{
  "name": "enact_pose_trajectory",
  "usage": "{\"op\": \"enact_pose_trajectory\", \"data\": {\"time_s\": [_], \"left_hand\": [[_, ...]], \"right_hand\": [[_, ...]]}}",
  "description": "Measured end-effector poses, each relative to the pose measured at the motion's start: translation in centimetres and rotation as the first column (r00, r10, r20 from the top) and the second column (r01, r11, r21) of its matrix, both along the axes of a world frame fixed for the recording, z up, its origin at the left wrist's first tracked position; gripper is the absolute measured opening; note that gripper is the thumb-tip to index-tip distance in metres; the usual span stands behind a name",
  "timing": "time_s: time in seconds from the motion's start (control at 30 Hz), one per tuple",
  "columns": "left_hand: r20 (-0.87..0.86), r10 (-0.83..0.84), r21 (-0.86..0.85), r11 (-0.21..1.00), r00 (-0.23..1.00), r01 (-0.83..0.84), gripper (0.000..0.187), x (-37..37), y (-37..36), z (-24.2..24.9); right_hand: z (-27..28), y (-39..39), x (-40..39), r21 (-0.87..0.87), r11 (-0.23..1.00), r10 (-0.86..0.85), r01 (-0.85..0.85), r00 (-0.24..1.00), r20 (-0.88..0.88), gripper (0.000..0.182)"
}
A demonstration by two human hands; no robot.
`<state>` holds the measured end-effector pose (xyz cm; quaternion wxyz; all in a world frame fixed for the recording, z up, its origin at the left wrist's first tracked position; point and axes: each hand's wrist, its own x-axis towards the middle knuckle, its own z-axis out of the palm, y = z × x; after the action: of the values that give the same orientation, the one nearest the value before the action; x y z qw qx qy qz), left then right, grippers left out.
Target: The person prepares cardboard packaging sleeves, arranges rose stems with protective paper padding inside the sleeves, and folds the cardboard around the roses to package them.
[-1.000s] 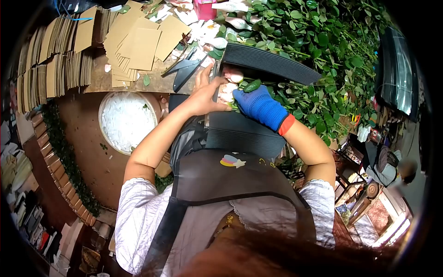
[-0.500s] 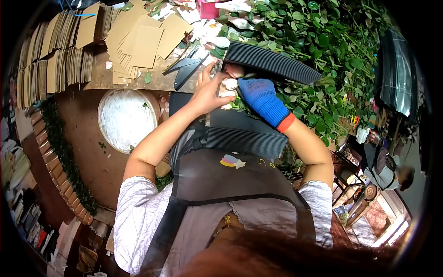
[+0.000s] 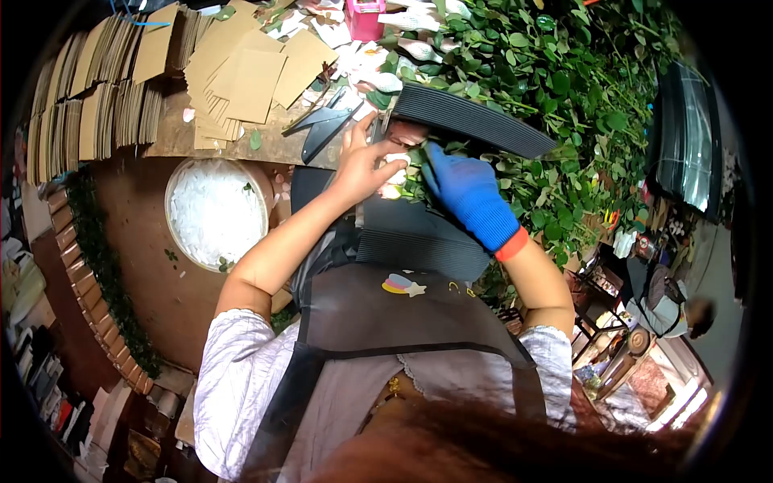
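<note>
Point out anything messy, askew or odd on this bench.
The brown card sheets near the top lie fanned and skewed, unlike the upright rows beside them. Petals and leaves are scattered across the bench behind the bare left hand and blue-gloved right hand, which hold pale roses.

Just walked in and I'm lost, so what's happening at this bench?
A person in an apron is handling pale rose heads between stacked black corrugated sheets. The bare left hand touches the blooms; the blue-gloved right hand grips the leafy stems beside them. Brown cards and shears lie on the bench, with a white-filled tub below.
</note>
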<state>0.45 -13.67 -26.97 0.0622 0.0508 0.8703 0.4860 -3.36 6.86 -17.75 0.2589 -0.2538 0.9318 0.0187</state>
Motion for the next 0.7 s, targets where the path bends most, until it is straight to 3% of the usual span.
{"op": "enact_pose_trajectory", "data": {"time_s": [0.07,0.17,0.3,0.33,0.43,0.57,0.63,0.7], "left_hand": [[-0.005,0.029,0.029,0.999,1.000,-0.029,0.030,0.4,0.2,-0.5],[-0.018,0.030,0.037,0.999,0.999,-0.029,0.032,0.2,0.2,-1.0],[0.006,0.070,0.021,0.997,0.998,-0.070,0.047,0.1,0.1,-1.0],[0.017,0.085,0.024,0.996,0.996,-0.086,0.051,0.0,0.1,-1.1],[0.007,0.102,0.097,0.990,0.995,-0.102,0.071,-0.3,0.2,-1.7],[0.012,0.044,-0.044,0.998,0.999,-0.043,0.063,-1.4,0.4,-1.5],[0.035,0.090,-0.097,0.992,0.995,-0.087,0.058,-1.7,1.0,-0.9],[-0.023,0.133,-0.029,0.991,0.991,-0.133,0.046,-1.6,1.2,-1.2]], "right_hand": [[0.7,0.1,0.1,0.014,0.999,-0.040,0.040,0.999,-0.014,0.035],[-3.3,1.3,-0.8,-0.040,0.997,-0.061,0.058,0.995,-0.079,0.038],[-4.7,2.0,-1.8,-0.110,0.976,-0.187,0.190,0.982,0.033,0.040],[-5.9,2.7,-1.7,-0.244,0.962,-0.139,0.125,0.989,-0.042,0.045],[-5.8,1.8,-1.5,-0.018,0.990,-0.140,0.140,0.990,0.005,0.043],[-7.2,2.0,-1.0,-0.064,0.997,0.040,-0.049,0.991,-0.126,0.040],[-5.2,1.7,-1.4,-0.076,0.996,0.035,-0.038,0.999,-0.034,0.035],[-2.4,1.6,-1.5,-0.096,0.995,0.008,-0.003,0.998,0.055,0.033]]}}
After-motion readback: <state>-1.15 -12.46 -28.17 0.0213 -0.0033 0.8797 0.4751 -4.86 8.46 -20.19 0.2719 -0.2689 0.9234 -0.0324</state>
